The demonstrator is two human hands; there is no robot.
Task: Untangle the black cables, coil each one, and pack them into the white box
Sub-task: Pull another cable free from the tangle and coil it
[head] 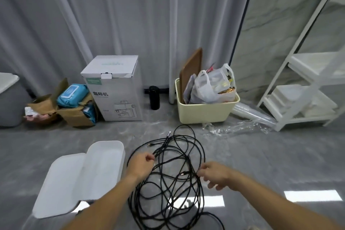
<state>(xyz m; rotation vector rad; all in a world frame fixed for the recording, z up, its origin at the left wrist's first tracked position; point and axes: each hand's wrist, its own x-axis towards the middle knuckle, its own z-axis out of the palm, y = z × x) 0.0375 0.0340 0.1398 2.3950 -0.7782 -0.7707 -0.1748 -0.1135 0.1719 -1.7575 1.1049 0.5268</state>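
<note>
A tangle of black cables [168,179] lies in loose loops on the grey floor in front of me. My left hand [141,164] pinches a strand at the tangle's upper left edge. My right hand [214,173] pinches another strand at the right side, near a small connector. A silver plug end [169,133] sticks out at the far side of the pile. The white box [110,157] stands open on the floor to the left of the cables, with its white lid [61,183] lying beside it nearer to me.
Along the curtain stand a tall white carton [115,89], an open brown cardboard box with blue packs [71,102], a black bottle [154,97] and a cream bin stuffed with bags [207,110]. A white shelf unit [308,89] and clear plastic wrap [239,127] are at right.
</note>
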